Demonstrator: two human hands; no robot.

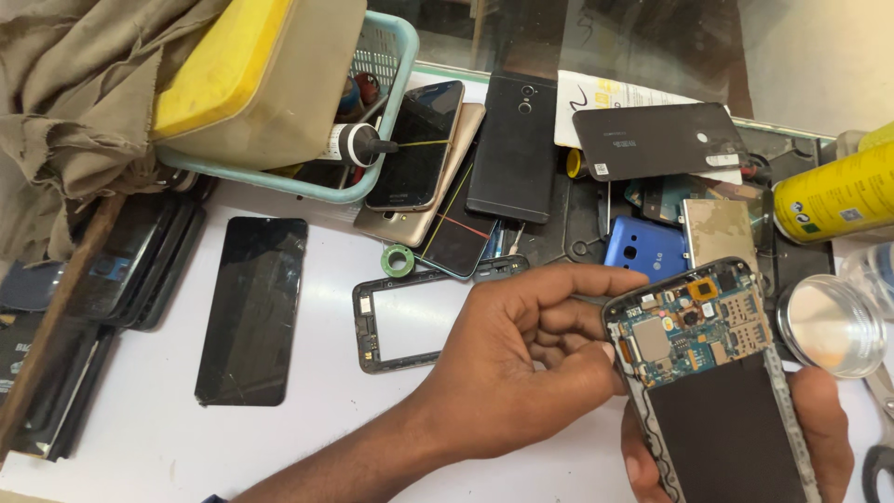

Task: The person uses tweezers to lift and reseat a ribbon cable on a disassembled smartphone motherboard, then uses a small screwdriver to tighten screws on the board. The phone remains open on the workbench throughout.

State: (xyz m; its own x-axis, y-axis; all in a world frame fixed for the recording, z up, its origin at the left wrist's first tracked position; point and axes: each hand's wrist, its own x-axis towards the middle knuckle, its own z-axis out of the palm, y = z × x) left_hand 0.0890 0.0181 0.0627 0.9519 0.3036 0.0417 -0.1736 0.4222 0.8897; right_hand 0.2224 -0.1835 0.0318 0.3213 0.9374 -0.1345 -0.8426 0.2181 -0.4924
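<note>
An opened phone point(717, 410) with its back cover off sits at the lower right, showing a blue-green circuit board point(694, 321) above a black battery area. My right hand point(824, 419) holds it from underneath, fingers wrapped around both long edges. My left hand point(512, 363) reaches in from the lower left. Its thumb presses the phone's upper left edge and its index finger curls over the top corner.
On the white table point(140, 438) lie a cracked black screen panel point(253, 307), an empty phone frame point(410, 321) and a green tape roll point(398, 259). Behind are a teal basket point(391, 56), stacked phones point(428, 140), back covers point(656, 140), a yellow spray can point(833, 191) and a round metal lid point(832, 326).
</note>
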